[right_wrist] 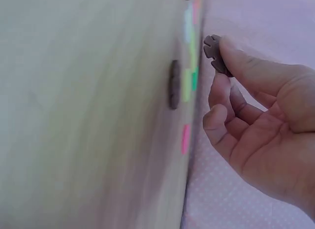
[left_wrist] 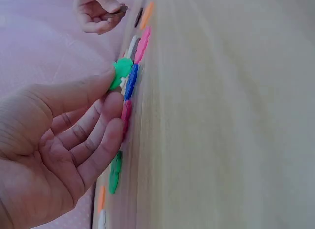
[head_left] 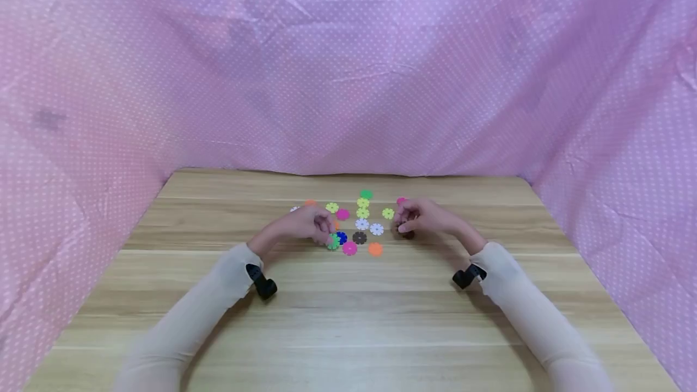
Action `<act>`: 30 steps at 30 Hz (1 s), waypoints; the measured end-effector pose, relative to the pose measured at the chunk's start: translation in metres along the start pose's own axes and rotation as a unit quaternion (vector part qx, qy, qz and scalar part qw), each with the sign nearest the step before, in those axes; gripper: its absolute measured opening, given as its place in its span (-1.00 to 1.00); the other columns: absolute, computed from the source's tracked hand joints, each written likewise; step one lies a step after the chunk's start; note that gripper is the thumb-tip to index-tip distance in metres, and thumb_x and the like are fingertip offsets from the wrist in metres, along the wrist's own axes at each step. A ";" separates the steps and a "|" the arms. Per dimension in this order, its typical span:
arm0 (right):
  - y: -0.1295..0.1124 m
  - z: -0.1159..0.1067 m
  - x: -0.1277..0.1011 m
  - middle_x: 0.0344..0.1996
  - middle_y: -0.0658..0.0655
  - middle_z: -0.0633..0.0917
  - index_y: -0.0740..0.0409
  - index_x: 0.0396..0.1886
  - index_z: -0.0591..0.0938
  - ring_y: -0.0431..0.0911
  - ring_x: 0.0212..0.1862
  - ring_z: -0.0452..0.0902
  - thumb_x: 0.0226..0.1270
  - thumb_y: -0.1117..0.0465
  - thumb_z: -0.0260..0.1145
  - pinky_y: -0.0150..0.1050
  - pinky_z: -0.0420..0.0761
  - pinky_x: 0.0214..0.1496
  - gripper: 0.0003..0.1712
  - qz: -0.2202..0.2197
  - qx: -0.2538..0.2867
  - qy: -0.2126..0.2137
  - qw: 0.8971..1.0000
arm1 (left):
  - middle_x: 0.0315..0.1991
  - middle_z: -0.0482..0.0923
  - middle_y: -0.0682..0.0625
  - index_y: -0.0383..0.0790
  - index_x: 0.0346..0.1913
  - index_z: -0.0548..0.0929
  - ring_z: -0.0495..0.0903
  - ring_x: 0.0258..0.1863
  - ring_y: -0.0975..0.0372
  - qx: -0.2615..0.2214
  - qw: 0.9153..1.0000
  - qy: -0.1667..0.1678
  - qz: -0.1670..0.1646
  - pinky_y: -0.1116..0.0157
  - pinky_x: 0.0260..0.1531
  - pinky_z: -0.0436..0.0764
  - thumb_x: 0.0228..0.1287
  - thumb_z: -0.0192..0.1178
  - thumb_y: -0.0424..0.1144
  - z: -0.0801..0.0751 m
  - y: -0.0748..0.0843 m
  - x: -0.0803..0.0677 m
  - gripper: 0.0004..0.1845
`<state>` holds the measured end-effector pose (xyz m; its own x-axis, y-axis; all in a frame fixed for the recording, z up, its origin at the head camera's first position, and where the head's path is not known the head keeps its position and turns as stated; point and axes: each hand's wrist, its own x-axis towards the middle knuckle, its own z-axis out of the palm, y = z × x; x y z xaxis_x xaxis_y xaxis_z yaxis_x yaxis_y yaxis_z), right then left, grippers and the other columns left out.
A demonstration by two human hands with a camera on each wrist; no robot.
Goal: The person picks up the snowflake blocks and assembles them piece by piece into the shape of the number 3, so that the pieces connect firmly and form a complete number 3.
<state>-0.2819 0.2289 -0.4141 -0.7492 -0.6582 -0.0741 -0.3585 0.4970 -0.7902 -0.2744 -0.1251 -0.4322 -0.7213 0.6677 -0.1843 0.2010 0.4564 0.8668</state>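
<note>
My left hand (head_left: pixel 307 223) pinches a bright green notched plastic disc (left_wrist: pixel 123 69) between thumb and index finger. In the left wrist view the disc overlaps a blue disc (left_wrist: pixel 131 82), and other discs lie under the fingers. Across the group, my right hand (head_left: pixel 427 216) holds a dark brown notched disc (right_wrist: pixel 216 54) by its edge, thumb against index finger, remaining fingers curled below. Another brown disc (right_wrist: pixel 174 84) lies flat on the table beside the right hand. Between the hands are a black disc (head_left: pixel 359 238), white discs (head_left: pixel 362 224) and a pink disc (head_left: pixel 350 248).
Further discs spread over the wooden table (head_left: pixel 348 319): yellow ones (head_left: pixel 362 203), a green one (head_left: pixel 366 194) at the back and an orange one (head_left: pixel 376 249) in front. Pink dotted cloth (head_left: pixel 348 77) hangs around the back and sides. Both wrists carry black camera mounts (head_left: pixel 264 284).
</note>
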 end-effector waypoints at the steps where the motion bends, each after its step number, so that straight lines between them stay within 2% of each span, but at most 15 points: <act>1: -0.001 0.000 0.002 -0.28 0.21 0.72 0.31 -0.16 0.69 -0.15 -0.28 0.57 0.30 0.37 0.43 -0.38 0.62 -0.21 -0.85 0.000 0.003 0.009 1.000 | -0.40 0.65 -0.02 -0.28 -0.13 0.68 0.60 -0.42 0.23 -0.009 1.000 0.004 0.000 0.35 -0.37 0.65 0.24 0.40 -0.39 0.000 0.000 0.003 -0.83; 5: -0.003 -0.001 0.007 -0.22 0.18 0.73 0.29 -0.11 0.70 -0.14 -0.23 0.60 0.31 0.33 0.44 -0.38 0.63 -0.17 -0.81 0.012 0.026 0.044 0.999 | -0.37 0.69 -0.04 -0.29 -0.03 0.71 0.62 -0.40 0.23 -0.016 0.999 0.018 0.022 0.35 -0.35 0.66 0.32 0.35 -0.36 -0.001 0.002 0.015 -0.80; 8: -0.004 0.000 0.012 -0.20 0.17 0.74 0.32 -0.04 0.69 -0.12 -0.19 0.63 0.31 0.32 0.44 -0.34 0.66 -0.12 -0.74 0.025 0.057 0.071 0.996 | -0.30 0.70 -0.06 -0.31 0.01 0.71 0.63 -0.33 0.22 -0.014 0.998 0.045 0.043 0.34 -0.28 0.65 0.36 0.31 -0.34 -0.001 0.007 0.024 -0.79; 12: -0.009 0.002 0.018 -0.21 0.11 0.72 0.33 0.01 0.67 -0.13 -0.17 0.63 0.33 0.32 0.43 -0.19 0.70 -0.02 -0.71 0.022 0.102 0.109 0.989 | -0.24 0.71 -0.06 -0.29 0.04 0.69 0.71 -0.23 0.15 -0.047 0.994 0.093 0.042 0.18 -0.10 0.74 0.37 0.31 -0.27 -0.003 0.018 0.033 -0.75; 16: -0.023 0.004 0.027 -0.24 0.09 0.72 0.37 0.02 0.64 -0.14 -0.20 0.66 0.33 0.35 0.41 -0.06 0.74 0.01 -0.70 -0.003 0.143 0.133 0.981 | -0.22 0.71 -0.12 -0.30 0.06 0.66 0.72 -0.21 0.00 -0.102 0.986 0.120 0.049 -0.08 0.02 0.71 0.38 0.31 -0.27 -0.005 0.030 0.040 -0.73; 21: -0.043 0.007 0.038 -0.29 0.05 0.73 0.37 -0.01 0.64 -0.12 -0.27 0.69 0.35 0.36 0.40 -0.25 0.73 -0.19 -0.73 -0.020 0.172 0.154 0.973 | -0.14 0.70 -0.30 -0.33 0.05 0.64 0.72 -0.18 -0.11 -0.136 0.979 0.140 0.061 -0.18 0.07 0.66 0.39 0.29 -0.28 -0.007 0.043 0.045 -0.74; 23: -0.048 0.007 0.040 -0.29 0.04 0.73 0.37 -0.01 0.63 -0.11 -0.28 0.69 0.36 0.35 0.39 -0.29 0.71 -0.23 -0.74 -0.024 0.180 0.166 0.969 | -0.14 0.69 -0.33 -0.33 0.05 0.63 0.74 -0.19 -0.08 -0.150 0.976 0.147 0.060 -0.21 0.09 0.64 0.40 0.29 -0.29 -0.005 0.049 0.047 -0.74; 26: -0.053 0.008 0.040 -0.29 0.06 0.73 0.40 -0.02 0.61 -0.13 -0.29 0.69 0.37 0.37 0.38 -0.28 0.72 -0.21 -0.74 -0.033 0.189 0.189 0.963 | -0.21 0.69 -0.25 -0.34 0.05 0.61 0.74 -0.25 0.00 -0.174 0.971 0.154 0.056 -0.27 0.13 0.60 0.41 0.28 -0.30 0.000 0.056 0.048 -0.75; 28: -0.053 0.009 0.038 -0.29 0.07 0.74 0.41 -0.03 0.62 -0.13 -0.29 0.69 0.36 0.38 0.38 -0.29 0.73 -0.22 -0.75 -0.038 0.186 0.209 0.959 | -0.28 0.70 -0.13 -0.35 0.05 0.59 0.74 -0.28 0.07 -0.176 0.970 0.159 0.055 -0.23 0.11 0.62 0.41 0.27 -0.30 0.003 0.059 0.049 -0.75; 30: -0.052 0.010 0.035 -0.29 0.07 0.75 0.40 -0.04 0.63 -0.14 -0.31 0.68 0.35 0.38 0.40 -0.33 0.71 -0.26 -0.76 -0.040 0.180 0.226 0.957 | -0.30 0.70 -0.07 -0.36 0.05 0.58 0.74 -0.29 0.06 -0.178 0.969 0.164 0.052 -0.20 0.09 0.65 0.42 0.26 -0.31 0.006 0.060 0.050 -0.75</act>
<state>-0.2842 0.1745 -0.3814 -0.9205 -0.3348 0.2015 -0.2707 0.1744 -0.9467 -0.2941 -0.0607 -0.3920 -0.8933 0.4491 0.0194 0.0849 0.1261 0.9884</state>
